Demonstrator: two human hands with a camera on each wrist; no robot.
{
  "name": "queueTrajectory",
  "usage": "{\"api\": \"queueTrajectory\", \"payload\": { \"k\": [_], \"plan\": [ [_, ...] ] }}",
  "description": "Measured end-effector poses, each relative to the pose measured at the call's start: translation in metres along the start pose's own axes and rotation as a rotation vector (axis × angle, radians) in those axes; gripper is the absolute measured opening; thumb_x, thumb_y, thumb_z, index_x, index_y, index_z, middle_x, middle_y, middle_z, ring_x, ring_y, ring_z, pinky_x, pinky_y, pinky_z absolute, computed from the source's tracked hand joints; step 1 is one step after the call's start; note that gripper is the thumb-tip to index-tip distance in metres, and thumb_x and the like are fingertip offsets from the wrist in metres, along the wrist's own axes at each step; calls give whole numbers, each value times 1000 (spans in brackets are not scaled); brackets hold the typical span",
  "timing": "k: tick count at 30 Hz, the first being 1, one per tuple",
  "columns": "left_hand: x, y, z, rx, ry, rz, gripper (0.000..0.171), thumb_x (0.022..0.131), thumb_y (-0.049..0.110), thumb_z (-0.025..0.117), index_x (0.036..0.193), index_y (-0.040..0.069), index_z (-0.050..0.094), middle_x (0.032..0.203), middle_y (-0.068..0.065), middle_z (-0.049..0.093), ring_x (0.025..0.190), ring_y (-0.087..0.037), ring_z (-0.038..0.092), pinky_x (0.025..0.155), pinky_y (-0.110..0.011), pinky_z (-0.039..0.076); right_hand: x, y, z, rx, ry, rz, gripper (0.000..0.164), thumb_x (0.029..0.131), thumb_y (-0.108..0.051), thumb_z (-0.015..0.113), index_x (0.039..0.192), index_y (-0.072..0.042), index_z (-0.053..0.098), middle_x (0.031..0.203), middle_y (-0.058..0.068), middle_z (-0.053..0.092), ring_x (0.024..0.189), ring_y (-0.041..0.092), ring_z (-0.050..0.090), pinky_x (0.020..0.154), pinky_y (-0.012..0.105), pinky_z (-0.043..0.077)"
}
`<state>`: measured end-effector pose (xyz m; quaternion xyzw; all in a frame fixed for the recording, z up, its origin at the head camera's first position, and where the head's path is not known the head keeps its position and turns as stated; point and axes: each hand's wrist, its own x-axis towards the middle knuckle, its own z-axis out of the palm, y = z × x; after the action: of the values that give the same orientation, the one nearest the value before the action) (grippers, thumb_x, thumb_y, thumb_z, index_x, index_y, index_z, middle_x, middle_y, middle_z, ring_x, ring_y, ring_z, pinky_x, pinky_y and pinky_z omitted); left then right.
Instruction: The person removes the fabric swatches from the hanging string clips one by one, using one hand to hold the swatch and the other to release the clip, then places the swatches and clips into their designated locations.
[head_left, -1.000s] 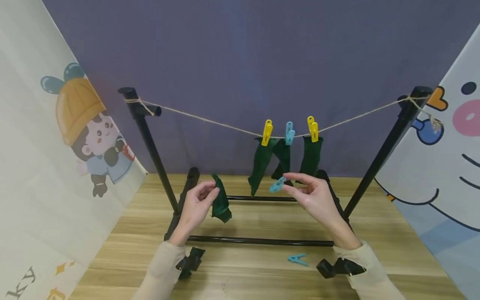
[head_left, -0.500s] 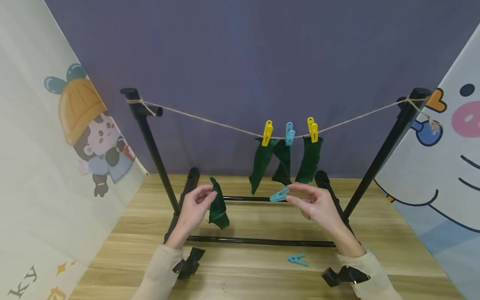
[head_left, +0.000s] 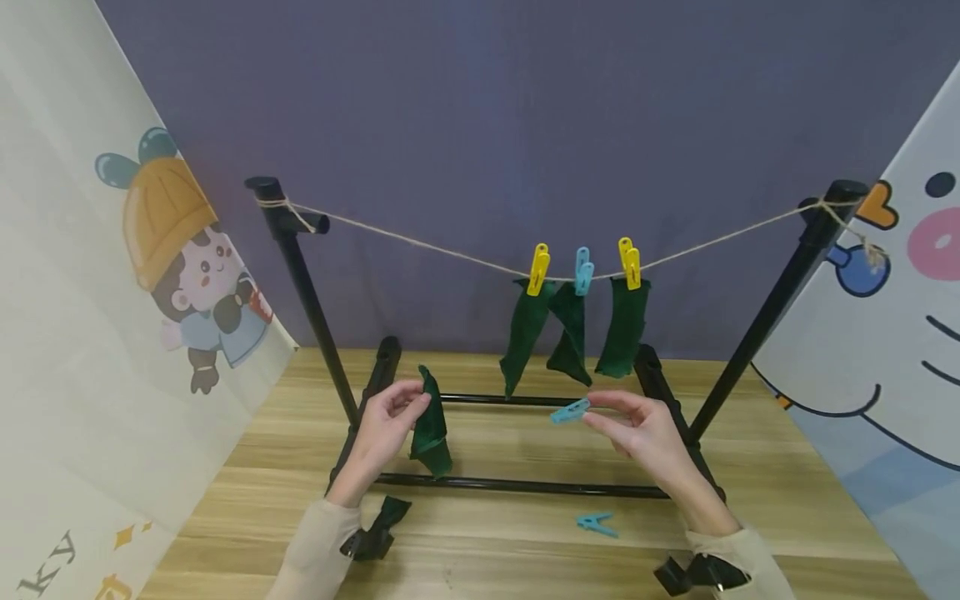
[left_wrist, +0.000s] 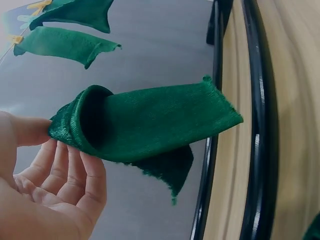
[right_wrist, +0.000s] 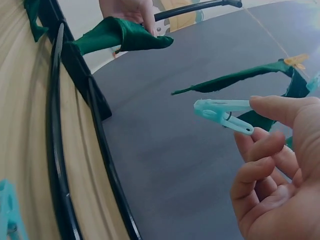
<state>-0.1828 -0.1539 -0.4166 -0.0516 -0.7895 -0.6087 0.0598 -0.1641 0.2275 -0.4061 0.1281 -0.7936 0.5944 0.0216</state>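
Green cloth (head_left: 431, 429) near black rail (head_left: 525, 485)

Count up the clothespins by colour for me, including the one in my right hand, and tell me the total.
Yellow clothespins: 2
Light blue clothespins: 3, counting the one the right hand pinches
Total: 5
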Motion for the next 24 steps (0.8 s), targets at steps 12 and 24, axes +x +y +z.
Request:
{"api": "queueTrajectory", "payload": {
  "k": [12,24],
  "plan": [
    [-9,-14,-3,40,-27,-44,30,107,19,65,132,2,69,118,-17,74,98,-16,72,80,-25,57,-11,21,-4,9,11,84,41,102,-21,74,136,1,67,53,-7,39,41,13,30,42,32,34],
    [-11,-23,-3,42,-44,-62,29,107,19,65,130,3,70,113,-14,74,96,-15,73,77,-26,55,-20,41,-9,45,31,180,40,101,-23,76,136,-4,69,87,-14,70,46,8,37,47,32,41]
  ]
}}
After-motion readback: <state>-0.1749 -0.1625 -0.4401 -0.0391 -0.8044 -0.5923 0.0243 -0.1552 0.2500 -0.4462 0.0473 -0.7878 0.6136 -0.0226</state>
